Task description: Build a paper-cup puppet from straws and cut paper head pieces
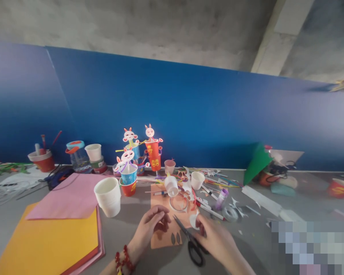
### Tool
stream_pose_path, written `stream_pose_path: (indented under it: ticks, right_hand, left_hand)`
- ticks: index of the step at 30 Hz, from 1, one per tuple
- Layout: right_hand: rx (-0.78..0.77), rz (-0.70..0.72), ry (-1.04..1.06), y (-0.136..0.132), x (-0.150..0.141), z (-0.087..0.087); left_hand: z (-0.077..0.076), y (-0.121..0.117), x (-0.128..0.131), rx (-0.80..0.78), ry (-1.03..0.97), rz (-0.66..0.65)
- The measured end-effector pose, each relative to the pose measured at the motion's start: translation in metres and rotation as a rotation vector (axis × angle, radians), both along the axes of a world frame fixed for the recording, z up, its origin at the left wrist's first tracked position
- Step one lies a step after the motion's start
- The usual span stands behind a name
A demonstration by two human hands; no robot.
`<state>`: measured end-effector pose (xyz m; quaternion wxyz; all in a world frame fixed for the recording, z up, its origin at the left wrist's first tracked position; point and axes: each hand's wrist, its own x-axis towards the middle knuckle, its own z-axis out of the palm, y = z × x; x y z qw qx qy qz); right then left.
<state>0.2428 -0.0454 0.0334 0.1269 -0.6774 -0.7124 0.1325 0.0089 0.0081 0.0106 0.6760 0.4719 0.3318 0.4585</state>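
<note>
My left hand (153, 225) hovers at the left edge of an orange paper sheet (163, 238), fingers curled inward and thumb close to the index finger; whatever lies between them is hidden. A small rounded white paper piece (193, 220) is pinched in the fingertips of my right hand (215, 235). Black-handled scissors (193, 246) lie between my hands, partly on the orange sheet, their tips pointing away from me and the handle partly behind my right hand. Two leaf-shaped holes show in the sheet. Beyond it, a white paper cup (171, 185) lies tipped on its side.
Stacked white cups (107, 196) stand left of my hands, beside yellow paper (54, 236) and pink paper (71, 194). Rabbit-faced figures on blue cups (129, 175) and red cups (154, 154) stand behind. Markers (210, 211), a tape roll (231, 214) and a purple glue stick (221, 198) lie right.
</note>
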Motion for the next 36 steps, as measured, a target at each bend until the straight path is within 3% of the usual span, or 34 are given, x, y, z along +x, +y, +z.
stream_pose_path:
  ticks: [4, 16, 32, 36]
  right_hand:
    - [0.102, -0.006, -0.066, 0.006, 0.007, -0.001]
    - [0.040, 0.096, -0.196, 0.022, 0.008, -0.006]
    - [0.092, 0.262, -0.365, 0.032, 0.005, 0.009]
    - [0.131, 0.239, -0.332, 0.031, 0.013, 0.012]
  left_hand:
    - [-0.003, 0.000, 0.001, 0.028, 0.021, 0.006]
    - [-0.004, 0.003, 0.000, 0.028, 0.101, 0.030]
    - [-0.003, 0.001, 0.001, 0.048, 0.076, 0.043]
    - [-0.004, 0.000, 0.001, 0.067, 0.080, 0.049]
